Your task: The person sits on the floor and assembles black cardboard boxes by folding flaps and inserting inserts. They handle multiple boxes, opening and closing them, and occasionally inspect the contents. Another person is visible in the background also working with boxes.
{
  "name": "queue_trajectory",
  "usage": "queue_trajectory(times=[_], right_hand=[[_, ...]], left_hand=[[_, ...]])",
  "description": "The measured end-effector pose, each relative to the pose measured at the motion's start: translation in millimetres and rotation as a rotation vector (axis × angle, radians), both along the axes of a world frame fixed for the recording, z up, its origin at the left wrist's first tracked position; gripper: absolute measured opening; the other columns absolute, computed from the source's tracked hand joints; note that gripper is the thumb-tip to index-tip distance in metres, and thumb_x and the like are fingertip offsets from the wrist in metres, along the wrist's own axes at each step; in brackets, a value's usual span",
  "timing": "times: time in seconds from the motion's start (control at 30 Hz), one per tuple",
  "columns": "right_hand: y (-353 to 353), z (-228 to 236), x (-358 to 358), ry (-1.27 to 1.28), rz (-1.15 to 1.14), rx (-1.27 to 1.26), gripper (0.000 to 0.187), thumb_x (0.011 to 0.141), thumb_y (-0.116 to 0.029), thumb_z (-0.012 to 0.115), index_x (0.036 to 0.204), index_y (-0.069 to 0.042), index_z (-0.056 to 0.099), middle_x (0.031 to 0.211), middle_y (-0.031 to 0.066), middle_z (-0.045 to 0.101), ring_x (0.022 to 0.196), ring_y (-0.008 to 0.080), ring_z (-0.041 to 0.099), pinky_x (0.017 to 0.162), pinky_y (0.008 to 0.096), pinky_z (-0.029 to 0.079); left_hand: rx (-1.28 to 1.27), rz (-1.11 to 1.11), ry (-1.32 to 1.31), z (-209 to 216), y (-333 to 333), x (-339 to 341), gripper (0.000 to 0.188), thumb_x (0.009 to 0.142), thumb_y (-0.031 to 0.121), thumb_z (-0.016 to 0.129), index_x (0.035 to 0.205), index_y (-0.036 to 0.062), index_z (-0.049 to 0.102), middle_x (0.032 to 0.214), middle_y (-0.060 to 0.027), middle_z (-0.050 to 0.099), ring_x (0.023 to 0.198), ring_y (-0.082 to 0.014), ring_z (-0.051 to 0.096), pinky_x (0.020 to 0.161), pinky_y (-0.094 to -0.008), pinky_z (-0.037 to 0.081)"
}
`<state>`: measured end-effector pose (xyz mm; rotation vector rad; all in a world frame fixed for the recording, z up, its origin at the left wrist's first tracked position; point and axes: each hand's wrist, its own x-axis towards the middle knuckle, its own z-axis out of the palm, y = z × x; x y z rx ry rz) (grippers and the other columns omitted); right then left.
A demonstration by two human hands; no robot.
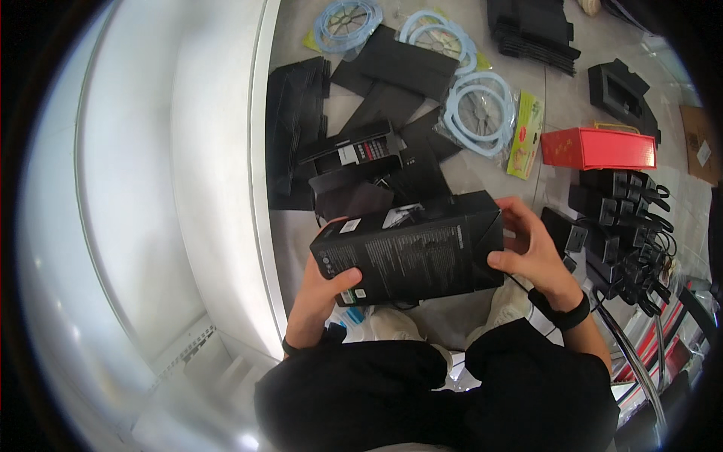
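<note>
Black and printed with pale text, a long cardboard box point(410, 252) sits crosswise between the person's two hands, held above their knees over the tiled floor point(467, 309). Their left hand point(325, 290) clamps its near end, thumb pressed on the top face. Their right hand point(531, 245) wraps the far end, fingers curled around the flap. Beyond the box lie flat black cartons point(392, 75), pale blue rings in clear bags point(480, 113) and a red box point(599, 148). Black chargers with cables point(629, 233) crowd just beside the right hand.
</note>
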<state>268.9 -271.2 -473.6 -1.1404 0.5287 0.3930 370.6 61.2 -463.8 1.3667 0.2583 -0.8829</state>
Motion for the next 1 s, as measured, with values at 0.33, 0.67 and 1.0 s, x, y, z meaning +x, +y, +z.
queue_trajectory(times=[0.33,0.67,1.0], right_hand=[[18,9,2,-0.023,-0.016,-0.005,0.078,0.084,-0.020,0.085,0.147,-0.002,0.042,0.131,0.0110,0.059,0.114,0.0184,0.060,0.096,0.0326,0.050],[-7,17,10,-0.008,-0.066,0.004,0.074,0.084,-0.017,0.085,0.144,0.000,0.046,0.126,0.0093,0.061,0.108,0.0154,0.060,0.093,0.0298,0.051],[1,10,6,-0.084,-0.039,-0.088,0.076,0.096,-0.022,0.073,0.156,0.002,0.033,0.144,0.0171,0.052,0.132,0.0238,0.052,0.111,0.0345,0.040]], left_hand=[[-0.036,0.002,0.089,-9,11,8,0.092,0.075,0.027,0.089,0.149,-0.0017,0.042,0.126,-0.0149,0.066,0.114,-0.0234,0.067,0.099,-0.0344,0.054],[-0.010,0.032,0.083,-8,20,11,0.088,0.076,0.027,0.089,0.147,-0.0016,0.045,0.126,-0.0140,0.066,0.115,-0.0233,0.066,0.099,-0.0341,0.055],[-0.027,0.081,0.111,-14,20,8,0.093,0.079,0.029,0.088,0.153,0.0020,0.038,0.134,-0.0152,0.061,0.124,-0.0261,0.062,0.105,-0.0366,0.052]])
